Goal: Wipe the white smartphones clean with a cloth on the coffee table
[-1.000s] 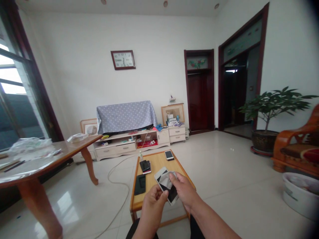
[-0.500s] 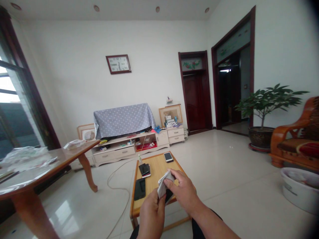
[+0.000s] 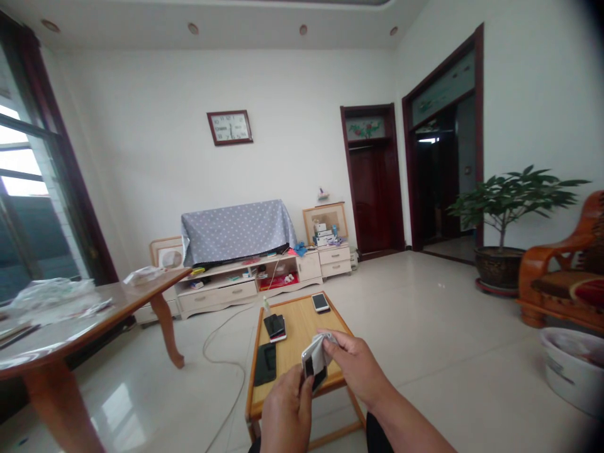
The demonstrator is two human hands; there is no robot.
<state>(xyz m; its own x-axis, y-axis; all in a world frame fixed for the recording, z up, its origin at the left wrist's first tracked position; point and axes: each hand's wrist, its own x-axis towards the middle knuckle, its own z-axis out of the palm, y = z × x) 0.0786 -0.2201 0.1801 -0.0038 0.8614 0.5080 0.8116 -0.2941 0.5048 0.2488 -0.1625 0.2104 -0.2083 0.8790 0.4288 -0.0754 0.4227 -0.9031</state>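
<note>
My left hand [image 3: 285,412] grips a white-edged phone [image 3: 313,371] by its lower end, above the near edge of a small wooden table [image 3: 295,349]. My right hand [image 3: 356,368] pinches a small grey cloth [image 3: 319,352] against the phone's upper part. The phone stands nearly upright and tilted. On the table lie a stack of two dark phones [image 3: 274,326], a white phone [image 3: 321,302] at the far end and a black phone case [image 3: 266,364] on the left.
A brown table [image 3: 70,321] with plastic bags stands at the left. A cable [image 3: 221,352] runs over the tiled floor to a low cabinet [image 3: 245,283]. A potted plant [image 3: 507,214], a wooden armchair [image 3: 561,277] and a white basin [image 3: 573,371] are at the right.
The phone has turned from lying flat with its screen towards me to nearly edge-on. My right hand's cloth has moved over its upper part. The view has tilted upward slightly.
</note>
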